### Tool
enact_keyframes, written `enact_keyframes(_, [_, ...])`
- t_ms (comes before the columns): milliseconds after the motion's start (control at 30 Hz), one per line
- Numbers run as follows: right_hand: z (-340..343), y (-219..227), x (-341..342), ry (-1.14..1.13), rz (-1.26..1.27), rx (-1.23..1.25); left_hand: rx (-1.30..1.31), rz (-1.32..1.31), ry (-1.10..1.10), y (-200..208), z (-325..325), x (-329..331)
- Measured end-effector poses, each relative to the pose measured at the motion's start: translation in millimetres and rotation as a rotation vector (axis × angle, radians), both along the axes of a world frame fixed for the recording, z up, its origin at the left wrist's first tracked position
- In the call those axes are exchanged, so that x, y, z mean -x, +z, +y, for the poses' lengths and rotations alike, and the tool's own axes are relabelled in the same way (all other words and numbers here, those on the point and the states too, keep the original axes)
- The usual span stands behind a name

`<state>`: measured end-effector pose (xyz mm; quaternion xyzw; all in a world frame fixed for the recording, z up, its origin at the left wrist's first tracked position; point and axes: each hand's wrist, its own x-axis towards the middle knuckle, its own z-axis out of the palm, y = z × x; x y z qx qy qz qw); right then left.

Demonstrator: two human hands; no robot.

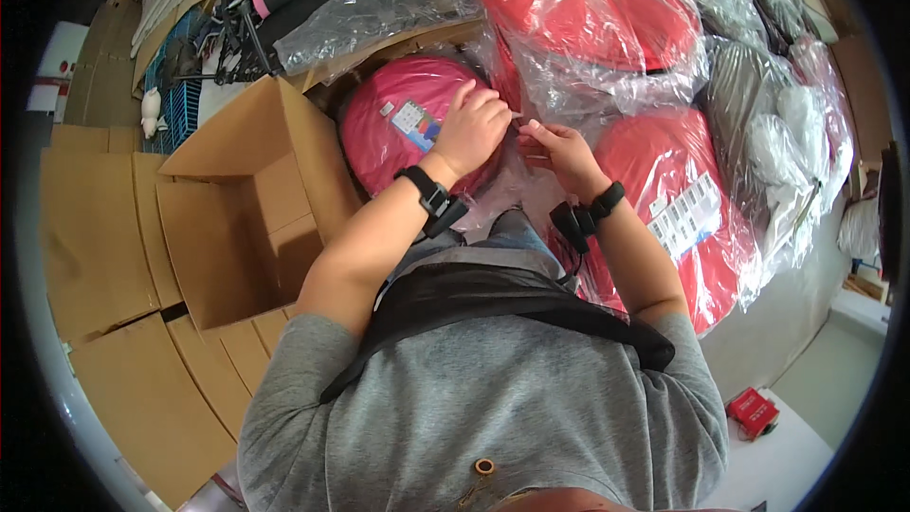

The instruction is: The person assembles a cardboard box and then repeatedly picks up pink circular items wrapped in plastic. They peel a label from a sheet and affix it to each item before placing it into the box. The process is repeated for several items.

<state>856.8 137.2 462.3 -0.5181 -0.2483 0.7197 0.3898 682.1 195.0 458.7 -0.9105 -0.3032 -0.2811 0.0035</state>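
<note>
A round, flat pink bundle (379,147) in clear plastic lies in front of me, with a white and blue label (415,123) on its top. My left hand (472,133) rests over its right side, fingers bent and closed on the edge of the clear plastic bag (493,192). Close beside it, my right hand (566,159) is closed in a pinch at the same plastic edge. The fingertips of both hands nearly meet. Exactly what is between them is small and partly hidden. Both wrists wear black straps.
An open cardboard box (213,237) stands left, beside flat cardboard (100,228). Red plastic-wrapped bundles lie at the far side (588,9) and right (664,171). Grey wrapped bundles (749,95) sit farther right. A blue basket (185,85) is at far left; a small red box (754,412) at lower right.
</note>
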Motion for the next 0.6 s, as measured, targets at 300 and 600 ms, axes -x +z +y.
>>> enact_keyframes(300, [41,-68,84,-0.036,0.129,0.169,0.128,0.037,0.174,-48,-21,82])
enact_keyframes(600, [109,-179,157,0.152,-0.253,0.115,0.488,-0.154,0.693,-146,-31,163])
